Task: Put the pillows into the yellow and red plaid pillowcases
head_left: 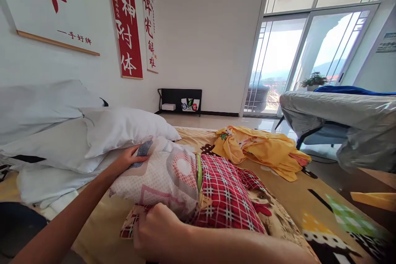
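A pale patterned pillow (161, 173) lies partly inside a red plaid pillowcase (227, 189) with a printed animal picture and a green band at its opening. My left hand (133, 157) rests on the pillow's left end, thumb and forefinger stretched apart over its surface; its other fingers are hidden. Closer to me, my right hand (159, 227) is closed in a fist at the near edge of the pillowcase, with a plaid flap showing beside it. The right fingertips face away from view.
White pillows (123, 128) are piled at left. Yellow fabric (260, 148) lies crumpled beyond the pillowcase on the tan printed sheet (297, 198). A plastic-covered table (346, 107) stands at right, and a low black shelf (181, 95) is against the back wall.
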`<state>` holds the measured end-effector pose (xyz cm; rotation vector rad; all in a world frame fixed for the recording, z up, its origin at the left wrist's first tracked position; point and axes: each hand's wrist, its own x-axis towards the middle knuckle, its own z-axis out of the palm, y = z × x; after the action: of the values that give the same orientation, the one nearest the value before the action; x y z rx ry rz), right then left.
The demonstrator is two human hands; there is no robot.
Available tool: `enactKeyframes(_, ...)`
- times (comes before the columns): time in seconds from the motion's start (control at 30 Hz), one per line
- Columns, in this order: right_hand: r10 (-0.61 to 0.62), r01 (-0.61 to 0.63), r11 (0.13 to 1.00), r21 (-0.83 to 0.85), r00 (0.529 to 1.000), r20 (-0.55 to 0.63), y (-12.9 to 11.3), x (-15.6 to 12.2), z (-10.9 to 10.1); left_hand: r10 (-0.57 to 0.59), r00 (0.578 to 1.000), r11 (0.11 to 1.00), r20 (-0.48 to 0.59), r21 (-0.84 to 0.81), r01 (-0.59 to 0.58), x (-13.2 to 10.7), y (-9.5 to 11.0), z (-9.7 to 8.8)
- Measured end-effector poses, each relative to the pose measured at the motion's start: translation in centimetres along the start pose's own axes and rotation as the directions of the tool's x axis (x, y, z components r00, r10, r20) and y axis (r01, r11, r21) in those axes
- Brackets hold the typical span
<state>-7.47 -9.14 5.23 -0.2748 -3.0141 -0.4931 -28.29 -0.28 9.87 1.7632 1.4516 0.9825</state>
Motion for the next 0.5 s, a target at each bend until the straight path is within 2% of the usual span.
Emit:
enactKeyframes(0.07,0.0,-0.001,1.0,-0.022,0.999,-0.048,0.3,-0.4,-0.6,0.04,0.998,0.999,-0.046,0.014,-0.039,0.0,0.6,-0.4)
enactKeyframes(0.13,0.043,-0.043,0.999,0.002,0.999,0.011,1.9,-2.0,-2.0,0.032,0.997,0.999,-0.069,-0.012,-0.033,-0.3,-0.2,-1.3)
enactKeyframes(0.27,0.142,-0.166,0.944,0.287,0.985,0.1,6.7,-6.7,-4.1,-0.141,0.989,0.988,0.039,-0.052,0.143,-1.5,-5.4,-3.0)
enactKeyframes(0.33,0.206,-0.243,0.902,0.357,0.969,0.138,8.3,-8.2,-3.6,-0.216,0.972,0.975,0.095,-0.038,0.22,-2.3,-8.4,-3.1)
enactKeyframes(0.4,0.235,-0.272,0.911,0.31,0.96,0.153,8.8,-8.5,-2.3,-0.245,0.964,0.968,0.106,-0.038,0.25,-2.8,-10.7,-2.9)
enactKeyframes(0.5,0.169,-0.198,0.967,0.16,0.97,0.177,7.7,-7.5,-0.7,-0.254,0.966,0.966,0.052,-0.03,0.256,-3.1,-12.2,-3.0)
